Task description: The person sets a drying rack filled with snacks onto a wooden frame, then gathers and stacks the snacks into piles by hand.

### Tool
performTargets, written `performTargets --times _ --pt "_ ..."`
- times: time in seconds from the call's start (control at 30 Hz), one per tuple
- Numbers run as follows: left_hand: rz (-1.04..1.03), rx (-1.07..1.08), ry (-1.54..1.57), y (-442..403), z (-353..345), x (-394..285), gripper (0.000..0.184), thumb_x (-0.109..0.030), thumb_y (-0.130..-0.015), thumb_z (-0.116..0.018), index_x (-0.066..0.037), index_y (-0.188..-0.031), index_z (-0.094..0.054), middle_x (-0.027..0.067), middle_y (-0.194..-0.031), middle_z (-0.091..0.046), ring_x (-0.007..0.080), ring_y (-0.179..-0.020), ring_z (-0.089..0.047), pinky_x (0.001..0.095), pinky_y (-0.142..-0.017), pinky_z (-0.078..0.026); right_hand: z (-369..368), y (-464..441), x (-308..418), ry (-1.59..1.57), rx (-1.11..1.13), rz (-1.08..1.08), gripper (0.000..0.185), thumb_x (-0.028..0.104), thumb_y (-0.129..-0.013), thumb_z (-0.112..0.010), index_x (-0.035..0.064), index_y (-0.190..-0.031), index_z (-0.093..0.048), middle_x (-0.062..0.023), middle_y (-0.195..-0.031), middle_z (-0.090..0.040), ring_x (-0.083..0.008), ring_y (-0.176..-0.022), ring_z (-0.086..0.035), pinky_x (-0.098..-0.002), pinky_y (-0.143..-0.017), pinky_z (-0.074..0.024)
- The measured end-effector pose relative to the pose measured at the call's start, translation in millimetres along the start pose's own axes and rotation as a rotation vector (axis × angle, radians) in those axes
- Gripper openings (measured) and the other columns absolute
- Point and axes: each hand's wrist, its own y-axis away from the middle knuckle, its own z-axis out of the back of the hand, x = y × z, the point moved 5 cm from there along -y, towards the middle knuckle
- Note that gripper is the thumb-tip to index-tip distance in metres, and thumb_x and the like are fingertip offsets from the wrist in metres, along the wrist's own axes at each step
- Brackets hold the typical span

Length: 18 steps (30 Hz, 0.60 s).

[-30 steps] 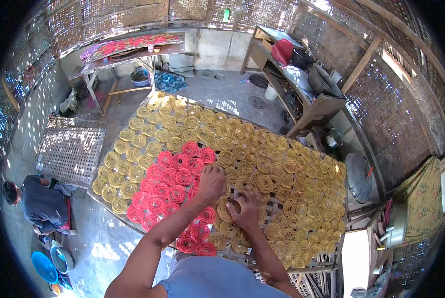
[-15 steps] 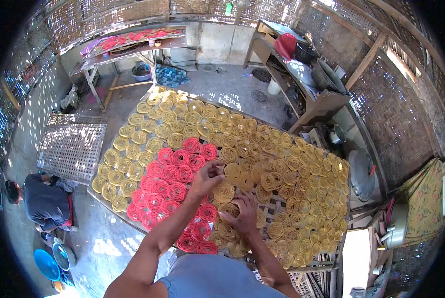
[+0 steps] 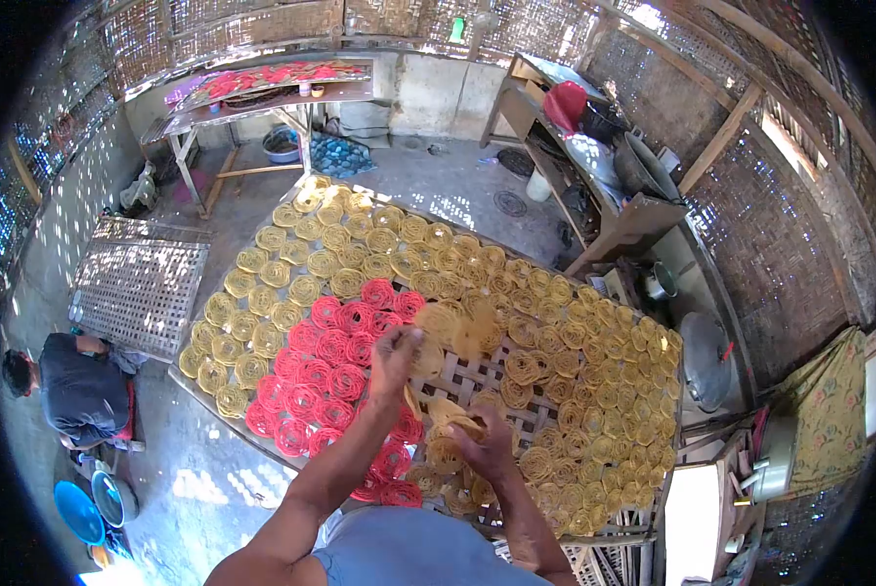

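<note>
Flat lacy discs of coiled, noodle-like strands cover a large woven bamboo rack (image 3: 462, 376) in front of me. Most are yellow discs (image 3: 247, 332); a patch of red discs (image 3: 311, 371) lies left of centre. My left hand (image 3: 394, 361), over the red patch's right edge, is closed on a few yellow discs (image 3: 441, 322), which fan out to the right and are partly blurred. Nearer my body, my right hand (image 3: 485, 444) grips several loosely stacked yellow discs (image 3: 448, 415). Between the hands the bare weave shows.
A person (image 3: 81, 391) crouches at left near blue basins (image 3: 78, 510). Another woven panel (image 3: 140, 288) rests behind them. At the back, a table (image 3: 262, 98) carries red discs. A wooden bench (image 3: 594, 210) with a large pan (image 3: 643, 166) stands right; a lid (image 3: 706, 361) leans nearby.
Both hands have lifted yellow discs off the rack, uncovering the weave between them. My left hand has shifted slightly left; my right hand has drawn slightly down toward my body.
</note>
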Motion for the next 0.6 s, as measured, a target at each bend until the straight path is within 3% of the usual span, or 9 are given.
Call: performTargets --times 0.1,0.2,0.3,0.5,0.6 --pt "-0.027 -0.005 0.024 -3 8 -13 0.019 -0.016 -0.093 -0.067 0.001 -0.101 -0.068 0.0013 -0.087 -0.067 0.0084 -0.078 -0.059 0.0260 -0.071 -0.049 6 13 -17 -0.250 -0.130 -0.193 0.031 0.016 -0.080 -0.080 0.0031 -0.101 -0.061 -0.0061 -0.099 -0.066 -0.0181 -0.090 -0.063 -0.0307 -0.077 -0.0513" --pt "-0.022 0.051 0.022 8 4 -14 0.019 -0.016 -0.094 -0.065 0.000 -0.104 -0.067 0.0021 -0.091 -0.067 0.0087 -0.081 -0.060 0.0268 -0.074 -0.049 14 11 -69 -0.510 -0.430 -0.289 0.032 0.011 -0.079 -0.078 0.0029 -0.104 -0.060 -0.0053 -0.100 -0.064 -0.0166 -0.092 -0.062 -0.0316 -0.080 -0.0516" --pt "-0.042 0.114 -0.003 26 -10 -15 0.018 -0.016 -0.094 -0.066 -0.001 -0.104 -0.066 0.0015 -0.092 -0.066 0.0084 -0.083 -0.059 0.0270 -0.076 -0.049 26 -12 -23 -1.007 -0.599 -0.346 0.034 0.010 -0.080 -0.076 0.0025 -0.109 -0.059 -0.0069 -0.101 -0.064 -0.0155 -0.093 -0.061 -0.0314 -0.082 -0.0516" --pt "-0.104 0.162 -0.024 38 -7 -1 0.015 -0.016 -0.095 -0.066 -0.002 -0.102 -0.065 -0.0004 -0.089 -0.064 0.0077 -0.081 -0.057 0.0264 -0.073 -0.048 41 -10 -39 -0.258 -0.459 -0.285 0.027 0.015 -0.082 -0.073 0.0034 -0.106 -0.067 -0.0074 -0.101 -0.067 -0.0212 -0.098 -0.062 -0.0369 -0.089 -0.0494" --pt "-0.042 0.165 0.076 43 -7 -4 0.014 -0.014 -0.096 -0.065 -0.002 -0.102 -0.065 -0.0003 -0.089 -0.065 0.0076 -0.079 -0.058 0.0259 -0.072 -0.048 44 -10 -47 -0.169 -0.502 -0.309 0.028 0.017 -0.082 -0.074 0.0049 -0.106 -0.069 -0.0083 -0.101 -0.067 -0.0211 -0.100 -0.063 -0.0378 -0.091 -0.0490"
